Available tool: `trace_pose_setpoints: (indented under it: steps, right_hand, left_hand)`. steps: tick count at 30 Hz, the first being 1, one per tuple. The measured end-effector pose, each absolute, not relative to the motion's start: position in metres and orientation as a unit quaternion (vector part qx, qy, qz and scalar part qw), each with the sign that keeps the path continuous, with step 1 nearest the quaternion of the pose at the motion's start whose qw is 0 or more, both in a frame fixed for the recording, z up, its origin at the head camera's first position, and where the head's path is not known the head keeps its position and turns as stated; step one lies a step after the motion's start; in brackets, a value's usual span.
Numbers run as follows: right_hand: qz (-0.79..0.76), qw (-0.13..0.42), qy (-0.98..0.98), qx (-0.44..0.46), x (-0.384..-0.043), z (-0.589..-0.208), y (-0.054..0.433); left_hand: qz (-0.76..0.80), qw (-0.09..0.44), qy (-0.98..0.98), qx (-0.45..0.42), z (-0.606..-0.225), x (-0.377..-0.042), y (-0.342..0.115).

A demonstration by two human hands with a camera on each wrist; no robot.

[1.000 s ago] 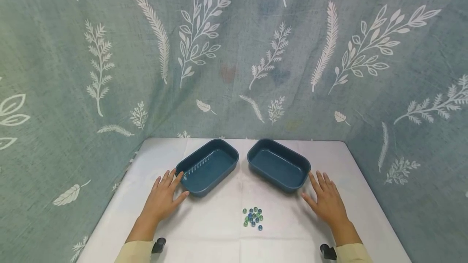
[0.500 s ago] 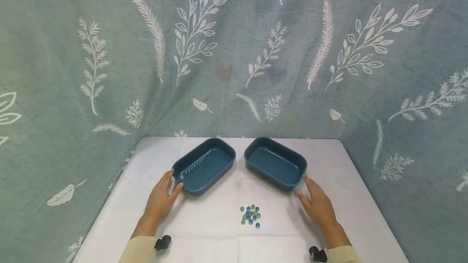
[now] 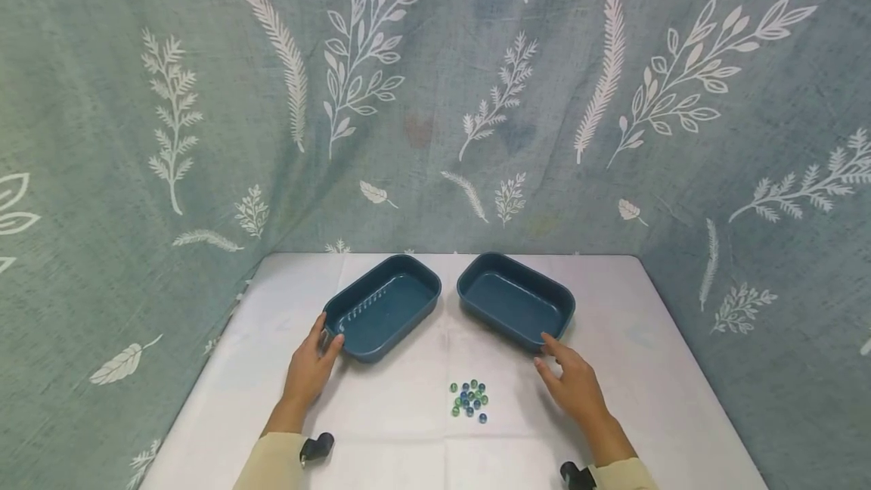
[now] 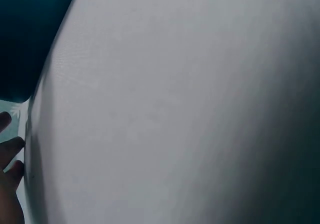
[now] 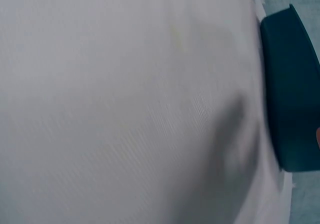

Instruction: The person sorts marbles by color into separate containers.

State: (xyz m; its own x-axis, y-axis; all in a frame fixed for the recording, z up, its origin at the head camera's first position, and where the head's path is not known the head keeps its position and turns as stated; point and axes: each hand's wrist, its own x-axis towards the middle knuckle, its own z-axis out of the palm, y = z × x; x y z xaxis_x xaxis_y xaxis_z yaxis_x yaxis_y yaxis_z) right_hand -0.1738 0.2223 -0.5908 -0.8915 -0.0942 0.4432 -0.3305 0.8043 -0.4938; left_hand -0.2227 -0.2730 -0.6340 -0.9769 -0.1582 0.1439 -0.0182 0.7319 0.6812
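Observation:
Two dark blue rectangular dishes stand at the far side of the white table, angled toward each other. At the near left corner of the left dish (image 3: 388,316) is my left hand (image 3: 308,369), thumb and fingertips right at the rim. The left wrist view shows its fingers (image 4: 11,149) loosely bent below the dish wall (image 4: 30,34). My right hand (image 3: 574,384) reaches in front of the right dish (image 3: 513,305), its fingertips overlapping the near rim in the head view. Between the hands, nearer me, lies a small cluster of green and blue glass marbles (image 3: 470,396).
A grey-green cloth (image 3: 435,97) printed with white leaves hangs behind and on both sides of the table (image 3: 381,437). Black wrist cameras (image 3: 317,448) sit at both cuffs.
My right hand has moved left along the near side of the right dish, its fingers less spread. The left hand stays at its dish corner, fingers drawn closer together. Dishes and marbles keep their places.

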Motion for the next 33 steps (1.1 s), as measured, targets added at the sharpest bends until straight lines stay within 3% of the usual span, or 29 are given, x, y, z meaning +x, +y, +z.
trace_pose_setpoints:
  steps: [17, 33]
  right_hand:
    - [0.407, 0.085, -0.906, 0.074, -0.168, -0.610, 0.188]
    - [0.417, 0.006, -0.903, 0.102, -0.162, -0.625, 0.167]
  left_hand:
    - [-0.371, 0.141, -0.916, 0.055, -0.645, -0.216, -0.270]
    - [-0.347, 0.130, -0.927, 0.058, -0.645, -0.218, -0.269]
